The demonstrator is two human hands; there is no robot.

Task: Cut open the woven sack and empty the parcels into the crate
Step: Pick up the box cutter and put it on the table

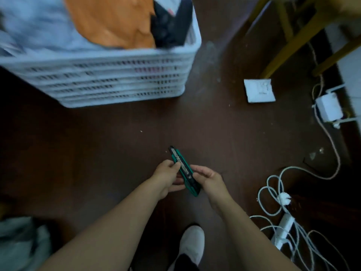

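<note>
Slumping in the lower left corner is a pale bundle (pixel 21 243), too blurred to identify. Above it, at the upper left, the white slatted crate (pixel 117 83) stands on the dark floor (pixel 88 153), with pale wrapped parcels (pixel 33 26), an orange parcel (pixel 113 22) and a black parcel (pixel 170 26) inside it. Near the middle, the left hand (pixel 166 177) pinches the green utility knife (pixel 184 171) at mid-body. The knife is held above the floor, and its long axis slants from lower right to upper left, with the nose pointing away from the person, toward the crate. I cannot tell if the blade is out. The right hand (pixel 211 180) curls round the knife's rear end. Below sits a white shoe (pixel 192 243). Farther right lie a flat white square (pixel 258 90), looped white cables (pixel 273 192) and a power strip (pixel 283 229).
</note>
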